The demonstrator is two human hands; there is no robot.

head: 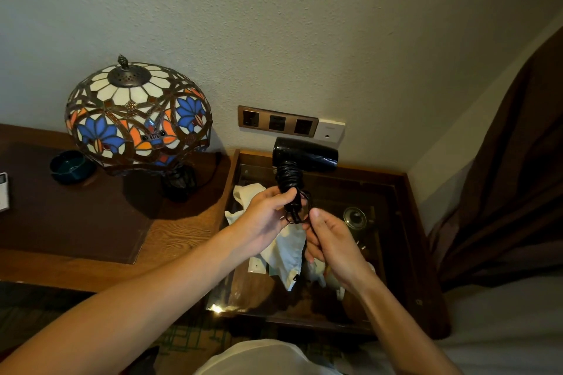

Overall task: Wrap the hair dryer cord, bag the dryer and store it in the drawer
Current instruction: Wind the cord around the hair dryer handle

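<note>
Right hand [330, 240] pinches cord [291, 183] end, plug hidden | left hand [265, 213] grips dryer [304, 154] handle

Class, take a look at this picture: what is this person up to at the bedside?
A person is winding a black cord around the handle of a black hair dryer. The left hand grips the handle near its lower end, and the right hand holds the loose end of the cord. A white cloth bag lies below on the glass-topped side table, beside a stained-glass lamp. The dryer is not yet bagged.
</note>
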